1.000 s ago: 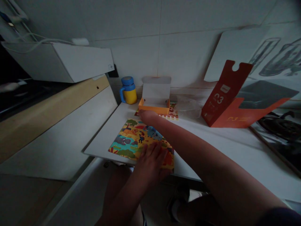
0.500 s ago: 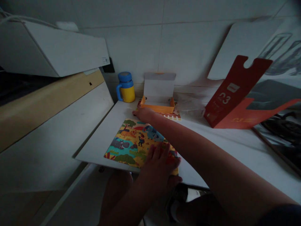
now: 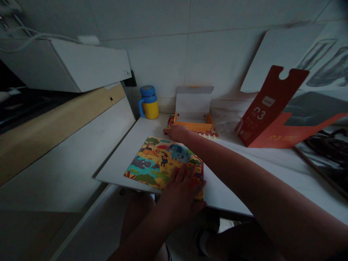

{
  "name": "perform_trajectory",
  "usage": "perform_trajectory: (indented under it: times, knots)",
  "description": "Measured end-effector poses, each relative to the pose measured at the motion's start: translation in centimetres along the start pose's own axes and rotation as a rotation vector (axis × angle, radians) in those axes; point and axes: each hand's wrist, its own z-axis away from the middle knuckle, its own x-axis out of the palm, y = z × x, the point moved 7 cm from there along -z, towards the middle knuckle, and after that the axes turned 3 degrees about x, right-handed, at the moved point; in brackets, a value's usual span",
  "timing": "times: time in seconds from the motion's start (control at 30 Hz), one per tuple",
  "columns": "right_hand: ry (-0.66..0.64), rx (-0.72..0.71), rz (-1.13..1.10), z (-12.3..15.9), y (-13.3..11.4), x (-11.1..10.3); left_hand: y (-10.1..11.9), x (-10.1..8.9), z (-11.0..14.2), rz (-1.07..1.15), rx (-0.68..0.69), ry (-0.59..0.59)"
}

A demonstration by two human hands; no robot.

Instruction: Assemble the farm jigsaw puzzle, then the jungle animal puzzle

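Observation:
A colorful animal picture board (image 3: 152, 159) lies flat near the counter's front edge. My left hand (image 3: 182, 186) rests on its lower right part, fingers spread and the thumb near the edge. Farther back, a second picture board (image 3: 208, 135) with a white fence print lies under an open orange box (image 3: 195, 125), whose pale lid stands up. My right hand (image 3: 178, 133) reaches across to this board's front left corner, its fingers closed around the edge beside the box. The hand itself hides most of that grip.
A blue and yellow mug (image 3: 150, 105) stands by the wall. Clear plastic packaging (image 3: 227, 121) lies right of the orange box. A tall red carton (image 3: 261, 119) stands farther right, near a stove (image 3: 328, 148). A white box (image 3: 95, 65) sits at the upper left.
My right hand, the fence-print board and the orange box have shifted slightly right together relative to the mug. My left hand stays on the animal board. The camera view has shifted slightly.

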Motion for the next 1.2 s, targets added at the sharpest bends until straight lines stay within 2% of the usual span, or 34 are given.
perform_trajectory:
  times: [0.17,0.3,0.43,0.57,0.67,0.8,0.97,1.2]
  knots:
    - [0.02,0.015,-0.002,0.6,0.5,0.1,-0.5,-0.4,1.1,-0.004,0.004,-0.036]
    - [0.045,0.02,-0.021,1.7,0.2,-0.3,-0.8,-1.4,2.2,-0.017,0.028,-0.048]
    - [0.096,0.011,-0.063,4.6,-0.6,-0.8,-1.2,-2.9,3.9,-0.082,0.044,-0.067]
    - [0.1,-0.062,-0.105,8.7,-1.6,-0.6,-2.4,-4.0,5.9,-0.151,0.046,-0.082]
    - [0.104,-0.091,-0.148,11.1,-1.7,-0.4,-4.0,-4.6,7.4,-0.194,0.036,-0.036]
    - [0.134,-0.102,-0.236,12.7,-2.0,-0.1,-6.6,-4.8,9.5,-0.261,0.003,0.002]
    - [0.131,-0.138,-0.256,13.0,-3.6,0.2,-10.0,-5.9,12.0,-0.26,-0.084,0.04]
    - [0.142,-0.145,-0.262,12.9,-6.1,-0.2,-15.0,-8.7,14.8,-0.182,-0.263,0.082]
